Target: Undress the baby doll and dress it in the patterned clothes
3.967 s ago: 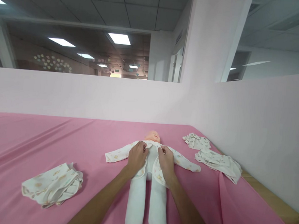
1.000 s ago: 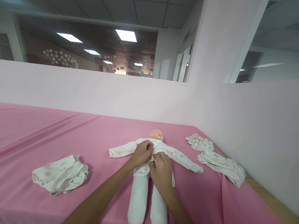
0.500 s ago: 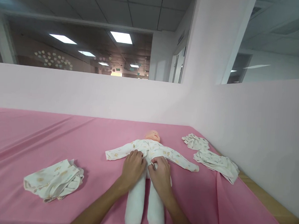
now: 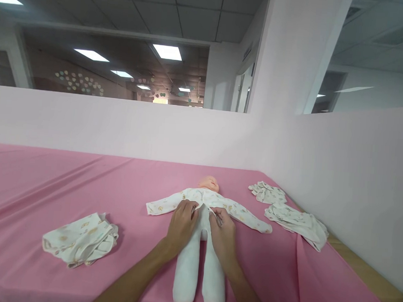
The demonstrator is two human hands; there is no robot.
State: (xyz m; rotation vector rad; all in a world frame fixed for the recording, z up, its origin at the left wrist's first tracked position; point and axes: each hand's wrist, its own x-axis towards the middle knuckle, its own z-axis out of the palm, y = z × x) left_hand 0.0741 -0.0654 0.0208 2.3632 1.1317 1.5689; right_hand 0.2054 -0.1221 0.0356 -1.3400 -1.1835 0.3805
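Matt cloth jacket (image 4: 209,197), plastic doll (image 4: 209,183)

Look at this: the left hand (image 4: 183,223) and right hand (image 4: 224,233) cover much of the shirt's (image 4: 186,195) lower front, and several fingertips are tucked out of sight! Down below, the doll's (image 4: 202,222) feet are chopped off by the bottom edge, both forearms (image 4: 152,266) too. The pink sheet (image 4: 48,177) is cut off at left! Small prints on the folded cloth (image 4: 81,239)? Too blurred to name. And that mark (image 4: 247,51) above the doorway, too tiny to read!
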